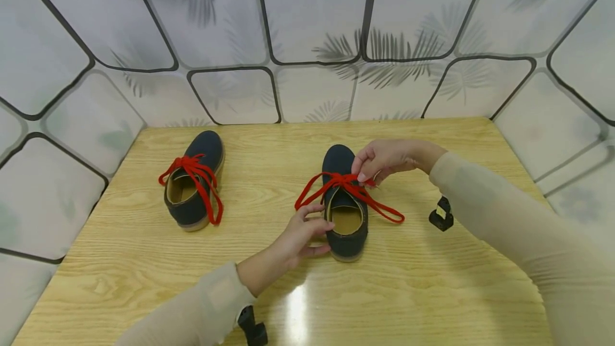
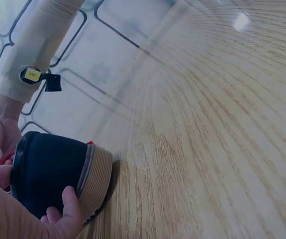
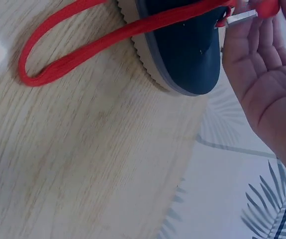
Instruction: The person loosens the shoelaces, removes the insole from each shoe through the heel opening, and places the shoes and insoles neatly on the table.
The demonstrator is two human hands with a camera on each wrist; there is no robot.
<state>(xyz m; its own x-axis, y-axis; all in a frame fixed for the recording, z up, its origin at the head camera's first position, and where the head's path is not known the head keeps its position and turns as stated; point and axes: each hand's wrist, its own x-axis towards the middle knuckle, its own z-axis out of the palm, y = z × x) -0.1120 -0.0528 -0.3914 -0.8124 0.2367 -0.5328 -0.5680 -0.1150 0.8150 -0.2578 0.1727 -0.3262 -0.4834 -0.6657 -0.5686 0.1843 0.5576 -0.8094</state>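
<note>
A dark navy shoe (image 1: 347,244) with a tan lining stands on the wooden table, toe pointing away. Its red shoelace (image 1: 391,212) is tied in a bow, one loop falling to each side. With thumb and fingers, my right hand (image 1: 386,158) pinches a red lace end above the shoe's right side. A silvery tip (image 3: 241,18) on that lace shows by my fingers in the right wrist view. My left hand (image 1: 300,236) holds the shoe by its left rear side, one digit at the opening's rim and another low near the ribbed sole (image 2: 97,174).
The matching navy shoe (image 1: 209,149) stands at the left, its red laces (image 1: 192,165) also in a bow. Patterned white panels (image 1: 317,92) rise behind and beside the wooden table (image 1: 259,175). Black wrist mounts (image 1: 441,214) hang below both sleeves.
</note>
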